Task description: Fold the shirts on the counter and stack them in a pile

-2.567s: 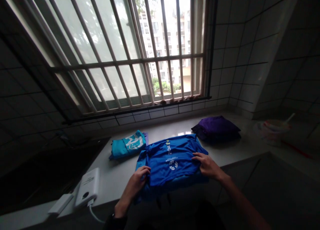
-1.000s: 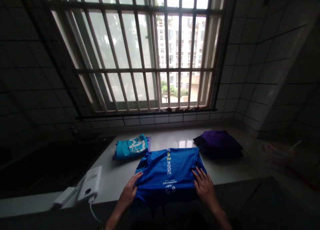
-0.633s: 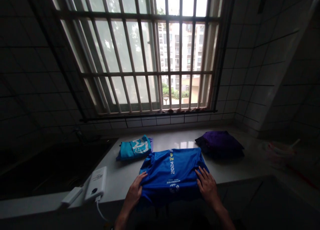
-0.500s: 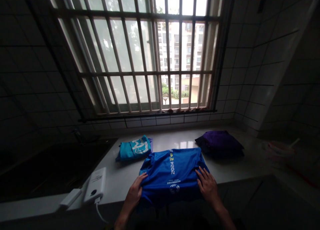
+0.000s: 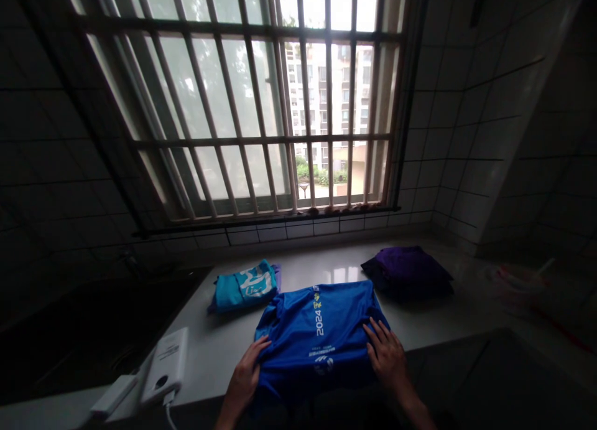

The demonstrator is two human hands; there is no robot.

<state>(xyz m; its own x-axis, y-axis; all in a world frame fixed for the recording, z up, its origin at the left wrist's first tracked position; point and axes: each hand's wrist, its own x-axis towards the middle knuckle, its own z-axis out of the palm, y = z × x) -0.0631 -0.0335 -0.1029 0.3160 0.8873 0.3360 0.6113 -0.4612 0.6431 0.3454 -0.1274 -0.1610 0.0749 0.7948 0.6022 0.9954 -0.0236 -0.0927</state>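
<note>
A blue T-shirt point(image 5: 345, 330) lies spread across the front edge of the counter, folded at its sides, with a white "2024" print running up its middle. Its near end droops over the edge into shadow. My left hand point(image 5: 246, 369) rests along the shirt's left side, fingers stretched out onto the cloth. On the right side, my right hand point(image 5: 387, 354) lies with its fingers spread flat on the fabric. Behind the left hand sits a folded turquoise garment point(image 5: 245, 287) with white lettering, a lilac cloth partly showing behind it.
Folded purple and dark clothes point(image 5: 410, 268) lie at the back right of the white counter point(image 5: 219, 336). A white power bank point(image 5: 165, 364) with a cable and a smaller white box point(image 5: 113, 396) sit at left, beside a dark sink point(image 5: 93, 330). A barred window point(image 5: 252, 106) rises behind.
The camera view has shifted slightly, so the counter items appear a little further left. Both hands stay at the shirt's sides, and the shirt lies much as before.
</note>
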